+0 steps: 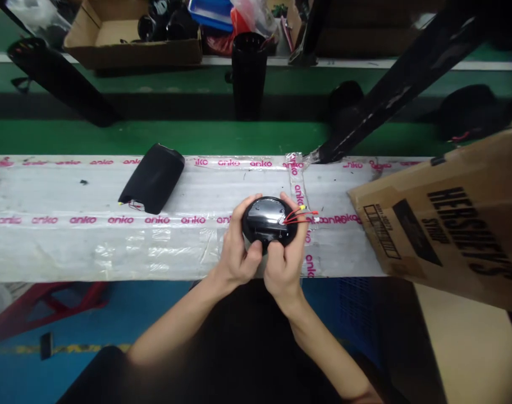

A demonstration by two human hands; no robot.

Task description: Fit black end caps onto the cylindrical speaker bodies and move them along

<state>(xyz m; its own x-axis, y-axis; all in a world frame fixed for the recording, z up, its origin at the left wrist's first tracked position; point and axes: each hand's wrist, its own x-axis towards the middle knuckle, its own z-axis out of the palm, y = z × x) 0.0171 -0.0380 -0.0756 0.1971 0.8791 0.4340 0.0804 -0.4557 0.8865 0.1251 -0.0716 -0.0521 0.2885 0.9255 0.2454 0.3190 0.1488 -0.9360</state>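
Disc [264, 216], black, glossy: held over bench [91, 193]. Left hand [238, 247]: fingers wrapped round rim, nine o'clock. Right hand [286, 264]: likewise, three o'clock. Handling, judged: light, stiff, slippery; wires [290, 216] fragile, leading toward three o'clock. Best hold: rim, clear of wires.

This looks like an assembly workshop: the long worktop [62, 196] is covered with plastic [172, 252] and printed tape [121, 220], a green surface [214, 137] beyond bears black tubular housings [250, 76], an open cardboard box [155, 54] holds black parts [181, 23], and red wires [301, 219] trail from a round unit [264, 214].
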